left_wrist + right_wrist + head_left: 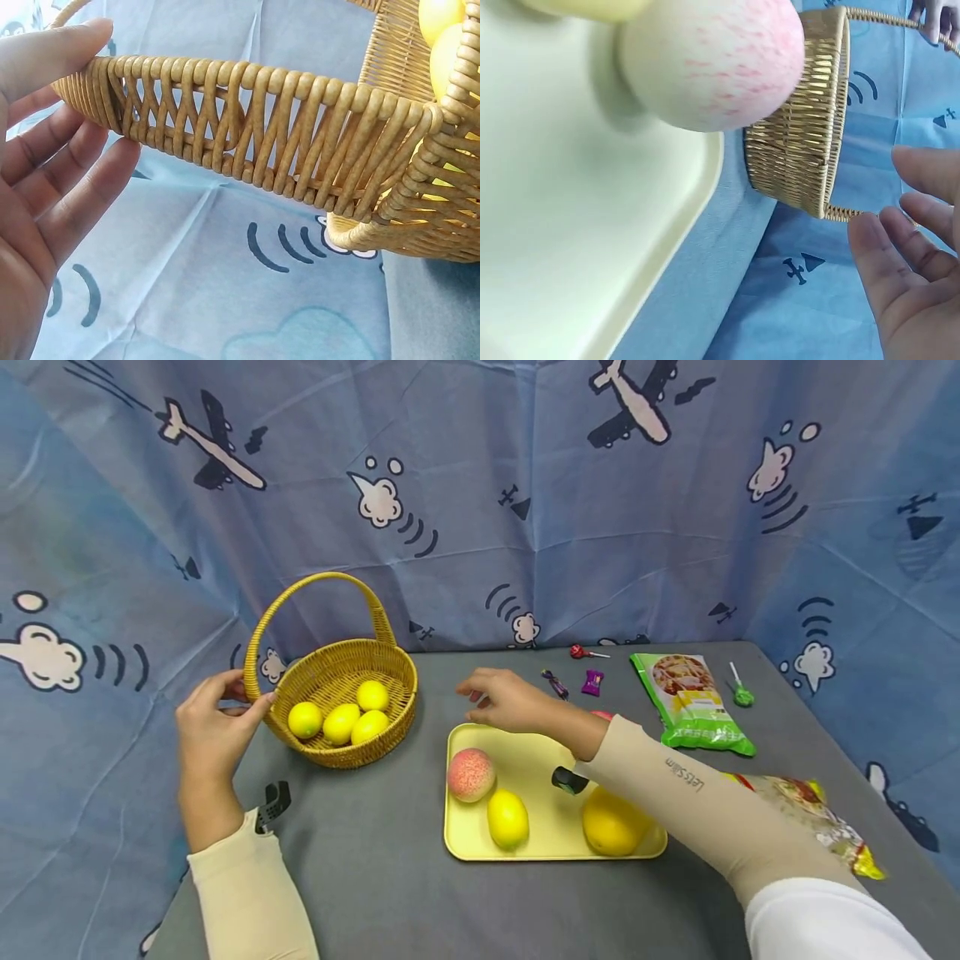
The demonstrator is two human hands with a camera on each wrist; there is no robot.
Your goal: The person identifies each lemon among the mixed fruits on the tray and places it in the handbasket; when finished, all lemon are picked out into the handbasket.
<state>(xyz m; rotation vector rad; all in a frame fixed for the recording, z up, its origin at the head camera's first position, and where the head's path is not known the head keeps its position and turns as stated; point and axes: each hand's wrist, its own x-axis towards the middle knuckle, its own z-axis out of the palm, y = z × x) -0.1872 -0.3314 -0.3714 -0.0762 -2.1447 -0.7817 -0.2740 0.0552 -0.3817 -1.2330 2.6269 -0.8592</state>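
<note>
while left grip (210, 722) pinches handle (381, 618) | basket (402, 720): 4 lemons (341, 724) | tray (536, 768): fruit (471, 775) | right grip (512, 702): loosely parted, unladen

Beige arm sleeves (251, 893), dark "LetsSlim" lettering (685, 774), white upper sleeve (832, 922), black wrist-worn pieces (274, 807)

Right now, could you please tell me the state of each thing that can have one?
Left hand: holding the basket handle.
Right hand: empty, fingers loosely bent.
Basket: handle up, partly filled with lemons.
Yellow tray: face up, partly filled.
Peach: whole, resting in the tray.
Green bag: lying flat; sealed or not, unclear.
Red lollipop: lying down.
Green lollipop: lying down.
</note>
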